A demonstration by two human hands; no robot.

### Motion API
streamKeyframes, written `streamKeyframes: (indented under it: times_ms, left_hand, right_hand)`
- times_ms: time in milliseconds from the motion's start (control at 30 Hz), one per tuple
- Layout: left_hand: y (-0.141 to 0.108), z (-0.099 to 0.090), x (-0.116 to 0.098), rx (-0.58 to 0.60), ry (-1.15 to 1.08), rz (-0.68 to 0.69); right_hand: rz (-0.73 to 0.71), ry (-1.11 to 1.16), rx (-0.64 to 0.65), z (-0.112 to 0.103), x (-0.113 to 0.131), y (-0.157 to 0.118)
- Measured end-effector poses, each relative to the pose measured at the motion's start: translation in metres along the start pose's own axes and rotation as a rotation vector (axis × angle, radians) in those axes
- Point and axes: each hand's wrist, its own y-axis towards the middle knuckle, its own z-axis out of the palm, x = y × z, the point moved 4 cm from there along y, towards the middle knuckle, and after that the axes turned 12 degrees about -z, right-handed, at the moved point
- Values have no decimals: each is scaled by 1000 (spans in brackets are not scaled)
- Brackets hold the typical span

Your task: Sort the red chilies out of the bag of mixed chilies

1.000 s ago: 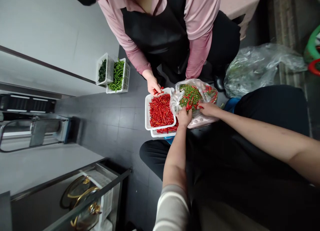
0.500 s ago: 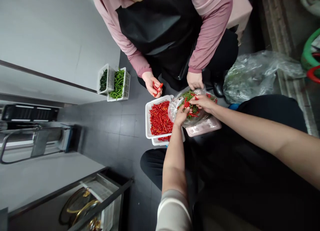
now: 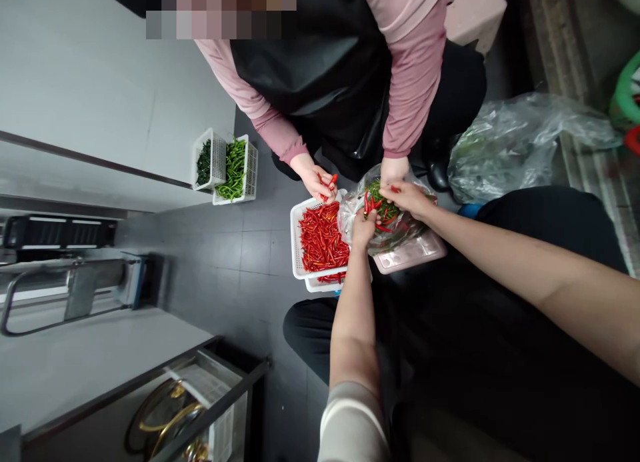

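Note:
A clear plastic bag point(image 3: 353, 212) holds red chilies with green stems, on top of a pink stool point(image 3: 413, 252). My left hand point(image 3: 364, 227) is closed on several red chilies point(image 3: 371, 203) at the bag's left side. Over the right part of the bag, my right hand point(image 3: 406, 199) pinches a red chili point(image 3: 395, 189). Left of the bag stands a white basket point(image 3: 296, 239) full of red chilies point(image 3: 323, 239), stacked on another one. Across from me, a person's hand point(image 3: 320, 182) holds red chilies above the basket; their other hand point(image 3: 394, 171) reaches into the bag.
Two white baskets, one with green chilies point(image 3: 233, 170) and one with dark green pieces point(image 3: 204, 163), stand by the wall. A large clear bag point(image 3: 505, 149) lies to the right. At lower left is a metal rack point(image 3: 233, 389) with glass lids.
The other person leans further in; one hand has moved right over the basket, the other down into the bag. My left hand has come slightly away from my right.

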Motion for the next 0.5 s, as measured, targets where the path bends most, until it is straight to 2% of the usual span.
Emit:
streamKeyframes:
  times_ms: [100,200,367,500]
  left_hand:
    - [-7,3,-5,81,14,17]
    - [-11,7,-10,172,5,39]
    - [-6,4,-5,147,-163,20]
    - [0,0,1,94,-186,-41]
  right_hand:
    - [-131,143,77,7,8,-3]
    - [-113,181,110,13,11,-6]
    - [-71,418,-35,13,14,-5]
    - [64,547,-103,6,16,-3]
